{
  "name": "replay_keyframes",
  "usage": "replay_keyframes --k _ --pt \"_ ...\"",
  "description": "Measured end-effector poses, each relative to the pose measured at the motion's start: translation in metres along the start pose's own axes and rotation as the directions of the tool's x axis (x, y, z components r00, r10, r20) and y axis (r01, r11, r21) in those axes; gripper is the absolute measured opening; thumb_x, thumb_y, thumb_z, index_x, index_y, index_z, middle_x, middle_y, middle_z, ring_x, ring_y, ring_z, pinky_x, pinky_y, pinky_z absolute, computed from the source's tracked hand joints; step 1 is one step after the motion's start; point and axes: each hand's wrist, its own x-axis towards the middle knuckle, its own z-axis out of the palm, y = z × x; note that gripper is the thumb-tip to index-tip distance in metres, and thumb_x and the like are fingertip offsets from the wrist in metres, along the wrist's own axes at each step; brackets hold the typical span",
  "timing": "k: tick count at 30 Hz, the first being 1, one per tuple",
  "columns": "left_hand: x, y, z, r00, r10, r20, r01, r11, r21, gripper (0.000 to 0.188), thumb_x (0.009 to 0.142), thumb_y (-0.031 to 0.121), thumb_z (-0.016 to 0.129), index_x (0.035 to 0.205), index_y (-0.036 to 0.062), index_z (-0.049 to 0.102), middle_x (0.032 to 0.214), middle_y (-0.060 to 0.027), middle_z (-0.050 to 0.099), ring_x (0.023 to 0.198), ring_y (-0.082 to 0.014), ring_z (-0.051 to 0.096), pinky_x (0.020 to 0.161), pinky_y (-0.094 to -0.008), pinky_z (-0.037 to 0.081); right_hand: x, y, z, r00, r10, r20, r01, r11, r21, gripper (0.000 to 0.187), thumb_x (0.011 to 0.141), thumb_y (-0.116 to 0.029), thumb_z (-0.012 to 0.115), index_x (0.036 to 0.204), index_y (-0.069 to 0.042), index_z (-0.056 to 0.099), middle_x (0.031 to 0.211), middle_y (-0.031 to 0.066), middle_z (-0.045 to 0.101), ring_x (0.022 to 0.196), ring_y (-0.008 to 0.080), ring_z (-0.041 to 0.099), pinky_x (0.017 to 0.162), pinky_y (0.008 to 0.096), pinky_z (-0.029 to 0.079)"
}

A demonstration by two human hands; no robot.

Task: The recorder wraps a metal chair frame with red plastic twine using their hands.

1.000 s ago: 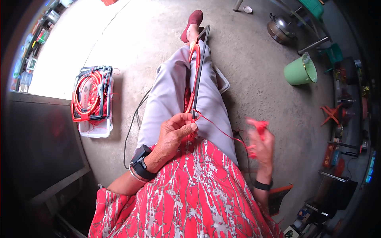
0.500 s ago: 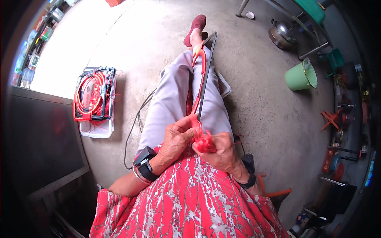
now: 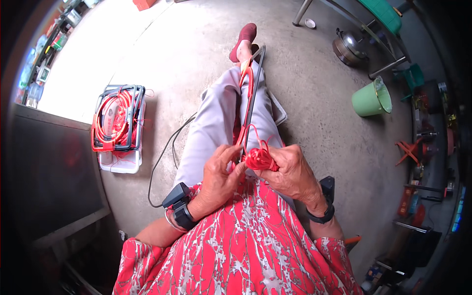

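A long black metal frame partly wrapped in red cord lies along my outstretched grey-trousered legs, reaching toward my foot in a dark red shoe. My right hand grips a small bundle of red cord at the frame's near end. Beside it, my left hand pinches the near end of the frame and the cord, fingers touching the bundle. Both hands sit close together over my lap. A dark band circles each wrist.
A white tub on the concrete floor at left carries several stacked frames wound with red cord. A green bucket, a metal kettle and a green chair stand at right. A black cable trails beside my left leg.
My right hand came in from the right side, where it held the cord stretched out, and now meets my left hand at the frame's near end with the cord bunched up.
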Motion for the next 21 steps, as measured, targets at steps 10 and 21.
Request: replay_keyframes --k 10,21 --pt "0.03 -0.014 -0.011 0.917 -0.394 0.066 0.351 0.715 -0.605 0.017 0.092 0.015 0.062 0.082 0.001 0.065 0.07 -0.0035 0.063 0.063 -0.0094 0.057 0.062 -0.0241 0.046 0.002 0.015 -0.037 0.978 0.202 -0.054 -0.203 0.979 -0.017 0.036 0.08 -0.021 0.072 0.105 -0.003 0.055 0.077 0.0163 0.065 0.071 0.0206 0.068 0.063 0.0347 0.052" --pt "0.021 -0.021 -0.013 0.874 -0.464 0.147 0.479 0.768 -0.425 0.016 0.093 0.015 0.06 0.088 -0.0005 0.064 0.082 -0.0038 0.065 0.08 -0.0103 0.061 0.07 -0.0268 0.051 -0.015 0.083 0.04 0.987 0.062 0.146 -0.01 0.943 -0.332 0.018 0.081 -0.017 0.058 0.09 -0.002 0.055 0.075 0.0191 0.06 0.07 0.0399 0.06 0.062 0.0494 0.047"
